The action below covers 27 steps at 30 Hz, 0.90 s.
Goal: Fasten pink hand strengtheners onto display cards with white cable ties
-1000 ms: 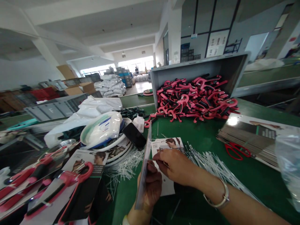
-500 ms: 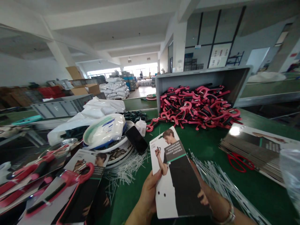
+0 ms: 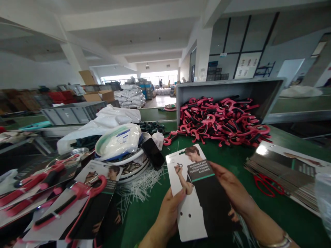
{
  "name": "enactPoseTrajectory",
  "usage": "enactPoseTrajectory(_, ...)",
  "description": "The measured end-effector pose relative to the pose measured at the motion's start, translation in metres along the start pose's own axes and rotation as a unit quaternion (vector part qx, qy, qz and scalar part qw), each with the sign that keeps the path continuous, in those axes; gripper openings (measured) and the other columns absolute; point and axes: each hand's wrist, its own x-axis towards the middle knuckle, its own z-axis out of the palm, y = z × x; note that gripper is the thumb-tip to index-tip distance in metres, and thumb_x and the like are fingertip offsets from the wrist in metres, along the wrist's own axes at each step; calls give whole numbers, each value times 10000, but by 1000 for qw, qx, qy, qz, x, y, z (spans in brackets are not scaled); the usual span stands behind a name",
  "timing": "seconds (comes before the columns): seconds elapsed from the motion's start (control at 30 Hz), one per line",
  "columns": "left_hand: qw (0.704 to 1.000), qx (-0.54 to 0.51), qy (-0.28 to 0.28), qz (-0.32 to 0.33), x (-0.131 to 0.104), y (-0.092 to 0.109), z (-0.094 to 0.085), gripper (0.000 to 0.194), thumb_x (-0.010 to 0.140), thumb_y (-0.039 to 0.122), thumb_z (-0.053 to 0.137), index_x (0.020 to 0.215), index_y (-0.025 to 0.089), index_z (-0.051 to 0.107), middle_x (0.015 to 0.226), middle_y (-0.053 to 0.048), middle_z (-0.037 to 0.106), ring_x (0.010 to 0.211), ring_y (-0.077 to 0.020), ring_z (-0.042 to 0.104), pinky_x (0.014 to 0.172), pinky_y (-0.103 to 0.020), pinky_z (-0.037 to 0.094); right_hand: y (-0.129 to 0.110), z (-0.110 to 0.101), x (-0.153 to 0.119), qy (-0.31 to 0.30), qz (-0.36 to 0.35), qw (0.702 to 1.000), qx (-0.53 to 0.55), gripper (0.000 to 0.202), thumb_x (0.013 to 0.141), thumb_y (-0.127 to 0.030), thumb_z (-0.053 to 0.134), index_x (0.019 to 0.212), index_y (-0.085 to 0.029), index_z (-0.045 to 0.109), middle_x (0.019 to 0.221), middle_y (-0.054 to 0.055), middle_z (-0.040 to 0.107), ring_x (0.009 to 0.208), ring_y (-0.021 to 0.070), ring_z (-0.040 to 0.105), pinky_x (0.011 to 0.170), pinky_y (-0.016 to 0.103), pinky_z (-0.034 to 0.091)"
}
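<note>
A printed backing card for an adjustable grip strengthener is upright and tilted in front of me. My left hand is closed on its left edge, thumb across the printed front. Along the right edge my right hand grips the card, its fingers partly hidden behind it. Two small punched holes show low on the card's white part. White cable ties lie loose to the left; more cable ties are mostly covered by my right forearm. At left, a pink-and-black hand grip lies on another card.
A grey bin on its side spills pink-and-black hand grips onto the green table. Red scissors touch a stack of cards at right. A black phone leans on stacked basins.
My right hand has come up along the card's right edge, its back and fingers now showing. The card has shifted slightly right and down, and the whole view has shifted a little.
</note>
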Motion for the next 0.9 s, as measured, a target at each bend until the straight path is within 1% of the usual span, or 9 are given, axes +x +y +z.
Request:
enactPoseTrajectory(0.1,999,18,-26,8,-1,0,4,335,629,324,799,843,122,639,749,-36,623,590,-140,567,549,-251,439,-13,-16,6,19,-93,981,-167,345,849,-418,551,1142,-245,607,1021,77,655,905,204,619,786,364,497)
enactPoseTrajectory(0.23,997,54,-35,34,-1,0,5,299,648,334,784,800,136,620,735,-16,600,583,-120,535,578,-253,430,-34,-9,-1,-63,-258,845,-463,268,790,-300,615,1046,-241,669,1100,101,596,1021,264,543,874,453,434)
enactPoseTrajectory(0.3,995,83,-36,46,0,1,4,291,651,329,784,795,141,615,722,-12,604,596,-124,535,597,-255,427,-35,4,-5,-85,-276,817,-499,218,800,-276,607,999,-225,678,1083,110,594,1006,277,543,851,470,432)
enactPoseTrajectory(0.47,990,133,-2,43,3,5,-1,356,613,313,814,874,149,635,709,-17,644,614,-139,557,593,-241,408,-16,28,1,-98,-270,840,-459,160,869,-184,479,785,-189,615,912,76,627,1015,253,544,837,411,427)
enactPoseTrajectory(0.63,991,131,-17,33,7,11,-2,331,618,307,806,841,133,634,732,-32,647,599,-137,556,585,-244,415,-16,31,20,-43,-265,888,-374,160,903,-244,426,816,-196,551,877,69,619,885,193,567,801,345,448)
enactPoseTrajectory(0.7,991,126,-19,28,8,14,-4,361,617,306,805,882,136,629,740,-34,654,578,-136,559,568,-245,418,-19,19,27,-63,-250,893,-368,167,904,-289,433,853,-204,567,912,63,631,884,181,575,787,315,452)
enactPoseTrajectory(0.8,989,141,16,43,12,21,-11,493,610,278,810,1039,149,605,810,-57,686,623,-164,601,602,-262,445,-15,-15,32,22,-170,886,-430,238,902,-356,419,880,-201,597,870,55,642,788,175,588,715,292,441)
enactPoseTrajectory(0.83,987,149,33,48,14,24,-14,548,611,267,808,1100,159,585,842,-64,694,648,-175,615,622,-270,453,-11,-29,32,47,-122,871,-474,254,894,-365,421,859,-195,607,827,54,643,742,177,587,689,296,429)
enactPoseTrajectory(0.9,984,169,45,45,19,27,-21,621,621,257,797,1182,168,547,868,-69,700,681,-190,631,650,-284,466,2,-53,27,9,7,825,-566,247,859,-354,455,778,-200,631,761,51,649,689,190,590,620,296,394)
